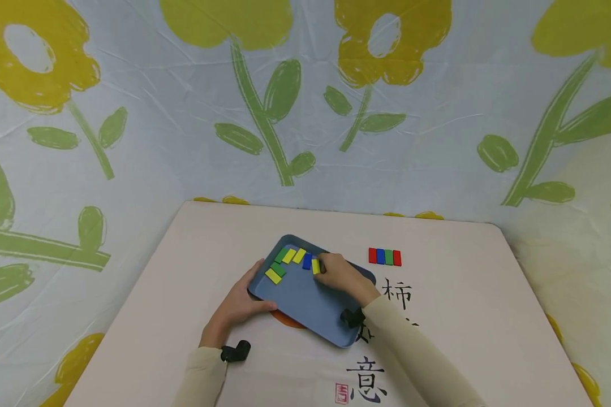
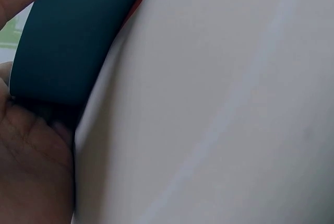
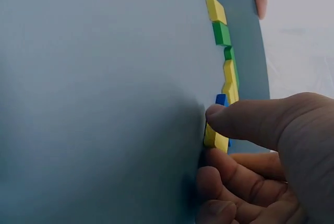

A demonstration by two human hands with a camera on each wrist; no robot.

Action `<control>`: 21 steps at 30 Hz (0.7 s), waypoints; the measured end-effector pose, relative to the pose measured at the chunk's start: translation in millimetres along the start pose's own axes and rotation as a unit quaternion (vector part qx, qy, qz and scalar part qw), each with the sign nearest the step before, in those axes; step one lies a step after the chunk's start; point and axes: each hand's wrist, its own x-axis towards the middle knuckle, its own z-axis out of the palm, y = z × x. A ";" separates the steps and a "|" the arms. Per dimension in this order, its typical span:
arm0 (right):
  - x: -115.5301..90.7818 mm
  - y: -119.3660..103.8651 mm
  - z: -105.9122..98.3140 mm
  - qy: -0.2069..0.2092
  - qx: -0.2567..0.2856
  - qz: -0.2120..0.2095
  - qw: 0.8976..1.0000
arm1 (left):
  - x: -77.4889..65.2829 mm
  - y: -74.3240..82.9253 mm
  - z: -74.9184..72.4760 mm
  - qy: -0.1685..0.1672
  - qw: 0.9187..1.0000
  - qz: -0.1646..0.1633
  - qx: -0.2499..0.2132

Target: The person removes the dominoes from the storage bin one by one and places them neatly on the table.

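Note:
A blue-grey tray (image 1: 305,299) lies at an angle on the table. My left hand (image 1: 239,305) grips its left corner, thumb along the near side and fingers along the far side; in the left wrist view the tray wall (image 2: 68,41) sits between thumb and palm. Inside the tray, my right hand (image 1: 340,272) pinches a yellow block (image 3: 216,138) between thumb and fingers, low over the tray floor. Right beside it lies a blue block (image 1: 307,261). Yellow and green blocks (image 1: 280,255) continue the row along the tray's far and left walls.
Outside the tray, red, blue and green blocks (image 1: 384,256) stand in a short row at the right. The table cloth (image 1: 453,316) bears black written characters (image 1: 366,380). A flowered cloth (image 1: 412,141) hangs behind the table. Both wrists wear small black cameras (image 1: 236,351).

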 end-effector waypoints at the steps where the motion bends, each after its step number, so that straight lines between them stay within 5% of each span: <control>1: 0.3 -0.2 0.4 -0.001 0.002 0.002 1.000 | 0.1 0.0 0.4 0.001 1.000 0.000 0.001; 21: -1.3 6.8 0.2 -0.005 0.023 -0.005 1.000 | 1.4 2.0 0.0 -0.004 1.000 0.004 -0.002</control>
